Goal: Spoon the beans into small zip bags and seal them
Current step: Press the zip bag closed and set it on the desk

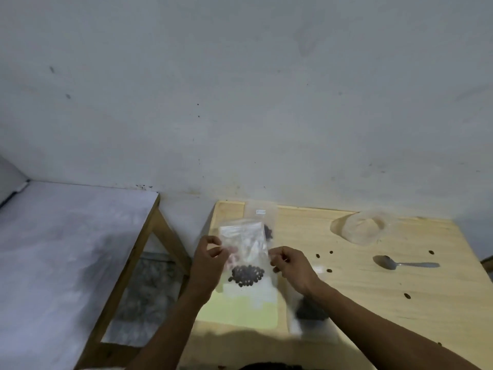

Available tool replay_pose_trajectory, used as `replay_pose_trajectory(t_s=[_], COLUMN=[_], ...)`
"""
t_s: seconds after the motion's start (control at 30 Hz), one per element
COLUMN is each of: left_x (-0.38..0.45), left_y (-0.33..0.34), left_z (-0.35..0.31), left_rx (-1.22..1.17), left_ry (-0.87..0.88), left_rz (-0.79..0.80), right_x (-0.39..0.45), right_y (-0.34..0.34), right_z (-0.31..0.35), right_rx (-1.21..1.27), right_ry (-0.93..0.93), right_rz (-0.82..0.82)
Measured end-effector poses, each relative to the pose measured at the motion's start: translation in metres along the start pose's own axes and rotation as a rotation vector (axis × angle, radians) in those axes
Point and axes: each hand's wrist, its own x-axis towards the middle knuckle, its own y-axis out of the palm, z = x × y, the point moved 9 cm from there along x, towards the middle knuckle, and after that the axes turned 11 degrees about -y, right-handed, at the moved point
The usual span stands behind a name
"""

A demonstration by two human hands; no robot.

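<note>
A small clear zip bag (244, 252) hangs upright above the wooden table (373, 303), with dark beans (246, 275) heaped in its bottom. My left hand (210, 260) pinches the bag's left edge and my right hand (290, 265) pinches its right edge, both near the top. Another bag with beans (309, 313) lies flat under my right forearm. A third bag (262, 217) lies at the table's far left corner, beans showing behind the held bag. A metal spoon (400, 263) lies bowl-left on the right side.
A clear plastic container (362, 228) sits at the back right. Loose beans (406, 295) are scattered over the table. Pale yellow sheets (240, 311) lie under the held bag. A bed with a grey mattress (66, 249) and wooden frame stands left, with a gap between.
</note>
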Motion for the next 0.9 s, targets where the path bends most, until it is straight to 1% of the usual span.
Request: replay_pose_trajectory(t_s=[0.07,0.13,0.2,0.27,0.4,0.5,0.63,0.7,0.77,0.9], left_x=[0.0,0.001,-0.004,-0.011,-0.022,-0.026,-0.029,-0.029,-0.026,-0.019], left_y=[-0.025,-0.047,-0.068,-0.085,-0.109,-0.122,-0.123,-0.116,-0.109,-0.091], left_z=[0.001,0.001,-0.001,-0.004,-0.003,0.003,0.007,0.006,0.002,-0.009], left_rx=[-0.078,-0.187,-0.238,-0.215,-0.19,-0.193,-0.172,-0.187,-0.195,-0.139], left_ry=[-0.019,-0.034,-0.026,-0.008,-0.014,-0.041,-0.055,-0.061,-0.053,-0.007], left_rz=[-0.051,-0.078,-0.122,-0.162,-0.198,-0.235,-0.247,-0.227,-0.201,-0.165], right_x=[0.002,0.001,-0.001,-0.001,0.004,0.007,0.005,0.004,0.006,0.019], right_y=[0.023,0.046,0.067,0.086,0.112,0.116,0.122,0.12,0.111,0.07], right_z=[-0.003,-0.004,-0.001,0.002,-0.002,-0.004,-0.005,-0.005,-0.003,0.021], right_rx=[-0.229,-0.399,-0.508,-0.573,-0.741,-0.829,-0.806,-0.718,-0.592,-0.286], right_ry=[-0.081,-0.146,-0.208,-0.274,-0.388,-0.348,-0.329,-0.292,-0.225,-0.133], right_rz=[0.135,0.254,0.352,0.43,0.501,0.483,0.524,0.527,0.479,0.286])
